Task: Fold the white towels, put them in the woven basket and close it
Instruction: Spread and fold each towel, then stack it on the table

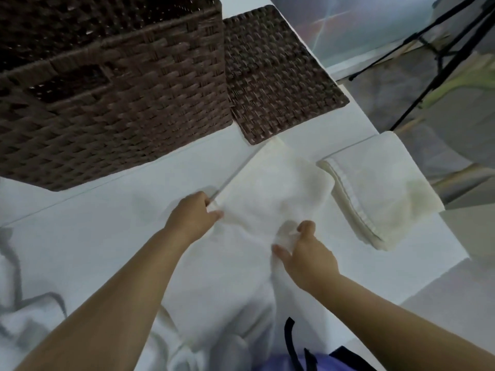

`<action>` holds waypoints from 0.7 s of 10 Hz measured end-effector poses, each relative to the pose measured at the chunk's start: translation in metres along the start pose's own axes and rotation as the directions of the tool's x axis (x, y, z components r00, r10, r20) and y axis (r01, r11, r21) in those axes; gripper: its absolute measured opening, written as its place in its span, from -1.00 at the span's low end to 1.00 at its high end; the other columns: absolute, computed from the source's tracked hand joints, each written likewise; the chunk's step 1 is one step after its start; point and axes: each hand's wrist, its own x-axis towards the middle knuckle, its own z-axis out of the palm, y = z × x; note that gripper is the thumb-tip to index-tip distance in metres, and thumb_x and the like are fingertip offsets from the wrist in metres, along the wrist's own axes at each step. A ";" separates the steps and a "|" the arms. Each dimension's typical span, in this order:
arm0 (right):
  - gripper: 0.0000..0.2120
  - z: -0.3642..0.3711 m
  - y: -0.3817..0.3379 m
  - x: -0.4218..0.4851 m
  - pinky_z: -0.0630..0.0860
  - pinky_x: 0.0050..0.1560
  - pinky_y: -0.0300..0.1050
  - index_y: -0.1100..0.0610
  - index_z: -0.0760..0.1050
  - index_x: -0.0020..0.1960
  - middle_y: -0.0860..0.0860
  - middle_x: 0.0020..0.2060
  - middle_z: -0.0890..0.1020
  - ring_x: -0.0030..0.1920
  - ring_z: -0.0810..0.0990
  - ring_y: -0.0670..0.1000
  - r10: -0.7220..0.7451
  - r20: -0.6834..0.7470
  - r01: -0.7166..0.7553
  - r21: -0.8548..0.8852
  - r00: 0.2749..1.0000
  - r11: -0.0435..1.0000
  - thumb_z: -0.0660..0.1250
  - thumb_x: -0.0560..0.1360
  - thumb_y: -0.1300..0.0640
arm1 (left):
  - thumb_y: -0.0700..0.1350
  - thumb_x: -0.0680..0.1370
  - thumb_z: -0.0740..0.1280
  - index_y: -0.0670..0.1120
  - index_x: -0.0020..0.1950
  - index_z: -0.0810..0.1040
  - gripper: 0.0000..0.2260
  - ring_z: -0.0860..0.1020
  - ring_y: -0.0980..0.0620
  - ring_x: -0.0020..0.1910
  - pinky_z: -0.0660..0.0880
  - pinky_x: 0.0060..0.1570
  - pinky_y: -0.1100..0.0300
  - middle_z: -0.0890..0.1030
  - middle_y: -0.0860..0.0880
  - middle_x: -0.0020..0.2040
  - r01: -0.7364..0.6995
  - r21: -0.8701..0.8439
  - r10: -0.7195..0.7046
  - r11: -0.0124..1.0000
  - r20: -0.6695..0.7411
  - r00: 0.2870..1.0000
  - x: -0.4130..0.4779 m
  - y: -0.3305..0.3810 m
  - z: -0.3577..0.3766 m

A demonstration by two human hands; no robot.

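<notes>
A white towel (270, 191) lies partly spread on the white table (107, 210), its lower part hanging over the near edge. My left hand (194, 215) pinches the towel's left edge. My right hand (308, 253) grips a bunched fold of the same towel near its middle. A folded white towel (380, 188) lies to the right, near the table's right edge. The dark brown woven basket (107, 97) stands at the back left. Its flat woven lid (276, 73) lies on the table just right of it.
More white cloth (32, 311) is heaped at the lower left. Beyond the table's right edge are black tripod legs (428, 49) and a floor area. The table's right corner (466, 257) is close to my right hand.
</notes>
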 end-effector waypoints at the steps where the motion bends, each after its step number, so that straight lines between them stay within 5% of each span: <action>1: -0.57 0.019 -0.004 -0.009 0.45 -0.15 -0.08 0.11 0.20 0.22 0.01 -0.11 0.49 -0.14 0.53 0.07 -0.124 0.048 0.126 -0.020 0.991 0.992 0.18 0.55 -0.17 | 0.06 0.46 0.41 -0.09 -0.07 0.48 -0.75 0.54 -0.07 -0.11 0.44 -0.13 0.13 0.58 -0.03 -0.15 0.002 -0.034 -0.002 0.999 -0.002 1.000 0.002 0.005 0.001; 2: -0.66 0.039 -0.005 -0.006 0.40 -0.30 -0.13 0.17 0.25 0.14 -0.01 -0.31 0.50 -0.35 0.52 0.01 -0.018 0.085 0.022 -0.052 0.996 0.998 0.22 0.54 -0.04 | 0.06 0.47 0.39 -0.09 -0.09 0.50 -0.76 0.55 -0.09 -0.12 0.39 -0.19 0.15 0.57 -0.05 -0.17 -0.006 -0.031 0.007 1.000 0.029 1.000 0.004 0.005 0.002; 3: -0.79 0.009 -0.017 -0.002 0.12 -0.73 -0.26 -0.15 0.29 -0.10 -0.19 -0.53 0.32 -0.57 0.33 -0.24 0.084 -0.018 -0.084 -0.014 0.996 0.996 -0.07 0.53 -0.18 | 0.02 0.49 0.38 -0.08 -0.20 0.43 -0.77 0.49 -0.05 -0.21 0.31 -0.31 0.14 0.51 -0.02 -0.25 -0.006 -0.069 0.009 0.998 0.042 0.999 0.004 0.004 0.003; 4: -0.64 -0.007 -0.034 -0.030 0.41 -0.30 -0.32 0.06 0.24 0.24 0.01 -0.16 0.49 -0.20 0.52 -0.01 0.184 0.125 -0.222 0.477 0.975 0.851 0.29 0.53 0.07 | -0.02 0.48 0.40 -0.10 -0.18 0.45 -0.80 0.48 0.00 -0.28 0.31 -0.37 0.17 0.52 -0.02 -0.26 0.038 -0.208 -0.029 0.977 0.044 0.999 0.002 0.004 -0.002; 6: -0.63 -0.031 -0.027 -0.027 0.46 -0.28 -0.15 0.01 0.08 0.08 0.04 -0.29 0.47 -0.34 0.47 -0.03 -0.003 0.060 -0.042 0.731 0.998 0.681 0.29 0.53 0.21 | -0.14 0.42 0.47 -0.15 -0.04 0.50 -0.78 0.54 -0.08 -0.20 0.44 -0.22 0.13 0.58 -0.11 -0.13 0.081 -0.564 -0.078 0.822 0.030 0.997 -0.019 0.006 -0.038; 7: -0.61 -0.057 -0.031 -0.029 0.50 -0.28 -0.24 -0.04 0.14 0.10 0.05 -0.18 0.56 -0.34 0.50 -0.10 -0.020 -0.017 0.025 0.796 1.000 0.604 0.35 0.51 0.18 | -0.21 0.43 0.45 -0.06 0.03 0.46 -0.74 0.54 -0.04 -0.29 0.45 -0.34 0.22 0.58 -0.11 -0.13 0.011 -0.723 -0.037 0.691 -0.020 0.999 -0.040 0.013 -0.055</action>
